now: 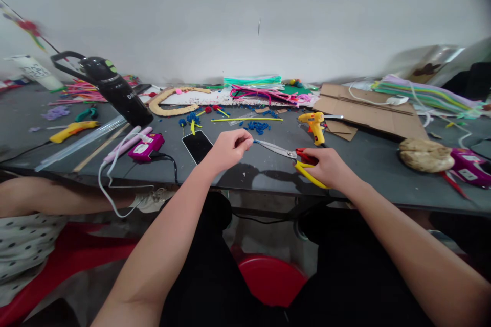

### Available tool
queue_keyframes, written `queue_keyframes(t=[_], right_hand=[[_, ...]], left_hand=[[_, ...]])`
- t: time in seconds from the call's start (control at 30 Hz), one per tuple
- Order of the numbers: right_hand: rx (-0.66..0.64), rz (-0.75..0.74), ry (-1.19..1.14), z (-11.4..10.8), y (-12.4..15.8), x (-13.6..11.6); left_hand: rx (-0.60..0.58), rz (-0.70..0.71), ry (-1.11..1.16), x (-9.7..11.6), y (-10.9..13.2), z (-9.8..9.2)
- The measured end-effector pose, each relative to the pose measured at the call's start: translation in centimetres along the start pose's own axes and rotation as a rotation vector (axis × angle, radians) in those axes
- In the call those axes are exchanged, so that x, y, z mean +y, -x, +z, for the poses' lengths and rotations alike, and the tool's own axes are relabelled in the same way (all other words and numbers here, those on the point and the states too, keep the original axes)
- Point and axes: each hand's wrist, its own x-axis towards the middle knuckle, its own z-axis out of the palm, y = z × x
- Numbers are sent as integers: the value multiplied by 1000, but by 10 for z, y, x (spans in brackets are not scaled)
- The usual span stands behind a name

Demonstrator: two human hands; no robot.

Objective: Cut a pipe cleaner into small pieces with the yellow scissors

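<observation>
Over the front of the desk, my right hand [326, 166] grips scissors [282, 150] with red and yellow handles, their blades pointing left. My left hand [232, 148] is closed in a pinch on a small blue piece of pipe cleaner [254, 141], whose end lies at the scissor tips. Behind the blades is a scatter of short blue pipe cleaner pieces [258, 126]. A yellow pipe cleaner [247, 119] lies across the desk above them. Left of these are small blue pompom shapes [194, 118] on yellow-green stems. A phone [197, 146] lies partly beside my left wrist.
A yellow glue gun [315, 126] stands behind my right hand, near cardboard [368, 110]. To the left are a black bottle [117, 89], a purple power strip [146, 147] with cables, and another yellow glue gun [72, 131]. Bundled pipe cleaners [264, 93] lie along the white partition [245, 25].
</observation>
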Motion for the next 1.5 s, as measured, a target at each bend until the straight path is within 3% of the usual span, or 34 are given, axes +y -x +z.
queue_keyframes(t=[0.37,1.5], right_hand=[[-11,57,-30,-6,0,1],[27,-23,11,0,-1,3]], left_hand=[[10,-14,25,0,1,0],[7,-25,54,2,-1,2]])
